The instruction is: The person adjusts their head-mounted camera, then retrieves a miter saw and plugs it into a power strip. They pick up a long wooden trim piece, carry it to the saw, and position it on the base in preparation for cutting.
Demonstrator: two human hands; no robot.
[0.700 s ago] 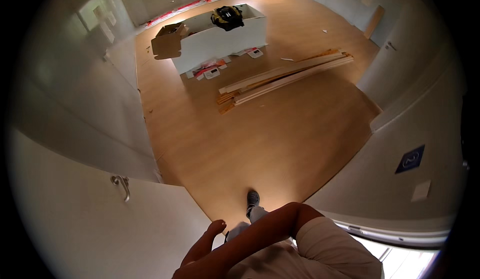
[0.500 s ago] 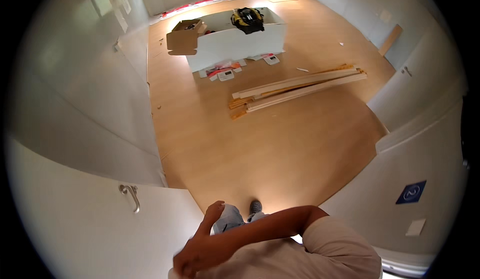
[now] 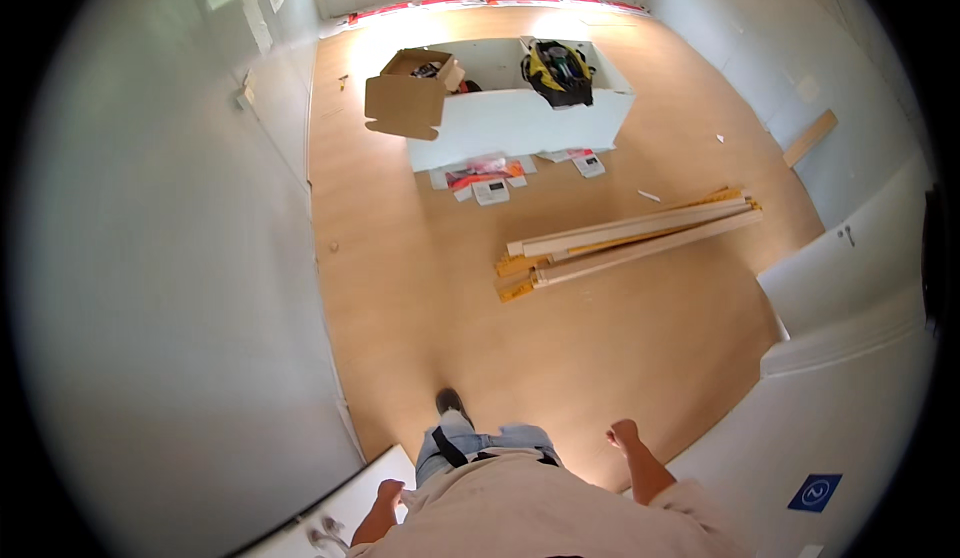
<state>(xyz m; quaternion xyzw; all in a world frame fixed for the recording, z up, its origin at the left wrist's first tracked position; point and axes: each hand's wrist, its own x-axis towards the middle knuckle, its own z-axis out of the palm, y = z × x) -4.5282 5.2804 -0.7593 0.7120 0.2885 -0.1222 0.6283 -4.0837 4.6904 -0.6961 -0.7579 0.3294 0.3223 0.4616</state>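
Planks (image 3: 650, 248): likely trip hazard, should a shoe (image 3: 452, 401) catch their ends. Right hand (image 3: 622, 432), nearer planks: loose fist, seemingly empty. Left hand (image 3: 392, 493), farther: grip unclear.

– We've got a tan floor (image 3: 570, 358) sweeping down the middle of the frame!
– And right of centre, we see a bundle of long boards (image 3: 630, 242) on it, slanting up rightward!
– Upper centre, we spot a white open-topped box (image 3: 530, 126), with flat white pieces (image 3: 491, 193) and reddish wrapping (image 3: 484, 172) before it!
– Plus a small white strip (image 3: 649, 196), just above those boards!
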